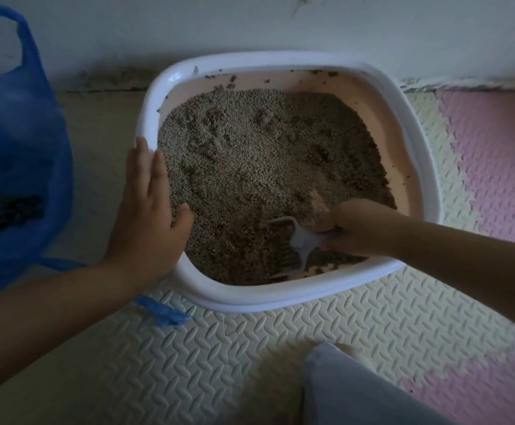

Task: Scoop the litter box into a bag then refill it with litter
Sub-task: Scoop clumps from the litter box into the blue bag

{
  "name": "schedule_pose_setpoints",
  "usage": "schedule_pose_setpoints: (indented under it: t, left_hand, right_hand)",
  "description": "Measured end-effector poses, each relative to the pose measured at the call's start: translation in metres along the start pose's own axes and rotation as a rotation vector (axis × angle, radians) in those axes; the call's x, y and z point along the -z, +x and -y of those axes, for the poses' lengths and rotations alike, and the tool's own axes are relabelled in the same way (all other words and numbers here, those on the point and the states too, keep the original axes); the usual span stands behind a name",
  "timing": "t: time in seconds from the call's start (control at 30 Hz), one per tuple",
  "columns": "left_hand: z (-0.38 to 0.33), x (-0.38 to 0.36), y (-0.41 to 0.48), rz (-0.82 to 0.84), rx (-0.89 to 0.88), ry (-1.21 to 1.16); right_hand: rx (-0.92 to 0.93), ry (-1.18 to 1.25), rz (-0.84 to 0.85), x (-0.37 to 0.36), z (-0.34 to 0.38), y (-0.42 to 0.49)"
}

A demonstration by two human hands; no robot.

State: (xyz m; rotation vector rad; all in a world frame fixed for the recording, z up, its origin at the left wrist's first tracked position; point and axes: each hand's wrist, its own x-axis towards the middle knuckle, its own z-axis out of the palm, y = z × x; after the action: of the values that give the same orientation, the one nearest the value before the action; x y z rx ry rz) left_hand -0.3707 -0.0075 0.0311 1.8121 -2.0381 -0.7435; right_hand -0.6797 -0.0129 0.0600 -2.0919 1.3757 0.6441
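A white-rimmed litter box (418, 142) with pink inner walls stands on the floor mat against the wall, holding grey-brown litter (262, 161). My left hand (149, 216) lies flat with straight fingers on the box's left rim. My right hand (357, 228) grips the handle of a white slotted scoop (293, 243), whose head is dug into the litter at the near edge. A blue plastic bag (20, 154) stands open to the left, with dark clumps showing through it.
The floor is covered in textured foam mats, cream (250, 357) and pink (495, 167). A white wall (250, 26) runs behind the box. My knee in grey fabric (351, 391) is at the bottom. A blue bag strip (164, 311) lies by the box.
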Motion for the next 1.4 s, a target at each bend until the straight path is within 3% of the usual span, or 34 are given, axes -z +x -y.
schedule_pose_setpoints:
  t: [0.17,0.27,0.57,0.93,1.4]
  left_hand:
    - [0.001,0.0,-0.001,-0.006,-0.01,-0.015]
    - [0.002,-0.001,-0.001,-0.005,-0.022,-0.012]
    - [0.009,0.002,0.001,0.019,-0.078,-0.062]
    - [0.01,0.002,-0.001,0.02,-0.083,-0.041]
    - [0.008,0.004,0.0,0.028,-0.073,0.018]
  right_hand:
    - [0.032,0.187,-0.02,-0.02,0.035,0.021]
    - [0.091,0.171,-0.071,-0.029,0.048,0.037]
    - [0.227,0.276,-0.195,-0.018,0.033,0.059]
    - [0.065,0.595,-0.546,-0.017,0.012,0.01]
    - [-0.072,0.759,-0.61,-0.027,0.035,-0.02]
